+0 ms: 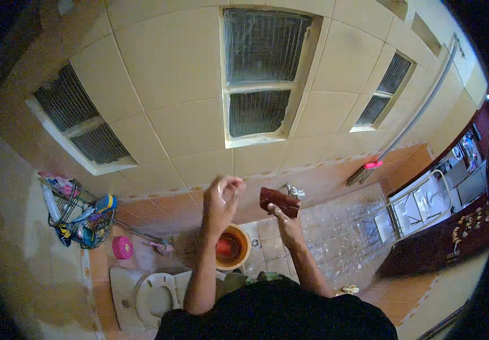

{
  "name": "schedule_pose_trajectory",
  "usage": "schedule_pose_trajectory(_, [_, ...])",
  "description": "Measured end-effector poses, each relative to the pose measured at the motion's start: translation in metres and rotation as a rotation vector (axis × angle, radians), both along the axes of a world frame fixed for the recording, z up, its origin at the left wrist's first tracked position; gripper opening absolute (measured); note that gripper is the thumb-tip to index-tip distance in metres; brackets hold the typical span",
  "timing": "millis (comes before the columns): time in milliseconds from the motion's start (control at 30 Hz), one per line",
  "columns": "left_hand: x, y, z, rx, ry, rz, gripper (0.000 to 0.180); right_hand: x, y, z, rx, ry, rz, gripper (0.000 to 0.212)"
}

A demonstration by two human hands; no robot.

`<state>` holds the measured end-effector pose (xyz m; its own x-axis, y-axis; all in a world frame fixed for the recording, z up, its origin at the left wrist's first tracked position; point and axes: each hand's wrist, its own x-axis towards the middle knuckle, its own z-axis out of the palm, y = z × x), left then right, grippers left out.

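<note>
My left hand [221, 201] is raised in front of the tiled wall, fingers pinched together around something small and pale that I cannot make out. My right hand [285, 218] holds up a dark red-brown block-shaped thing [279, 201], perhaps a sponge or cloth, just left of a metal wall tap [295, 191]. Below both hands an orange bucket [232, 247] with a red scoop inside stands on the floor.
A white squat toilet pan [155, 294] lies at lower left, a pink round thing [122, 247] beside it. A wire rack with bottles [77, 218] hangs in the left corner. A pink brush [369, 169] leans on the right wall. A doorway shows at right.
</note>
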<state>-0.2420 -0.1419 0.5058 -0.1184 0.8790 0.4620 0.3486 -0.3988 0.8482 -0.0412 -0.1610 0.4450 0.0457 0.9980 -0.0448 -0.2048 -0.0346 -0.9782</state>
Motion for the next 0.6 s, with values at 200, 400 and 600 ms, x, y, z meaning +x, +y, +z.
schedule_pose_trajectory(200, [-0.035,0.074,0.086,0.464,0.231,0.288,0.019,0.035,0.019,-0.031,0.212,-0.181,-0.160,0.039])
schedule_pose_trajectory(400, [-0.074,0.165,0.123,0.913,0.512,0.544,0.061,0.034,0.028,-0.014,0.376,-0.451,-0.239,0.024])
schedule_pose_trajectory(600, [-0.064,0.196,0.115,1.063,0.607,0.669,0.065,0.032,0.070,0.026,0.612,-0.899,-0.425,0.028])
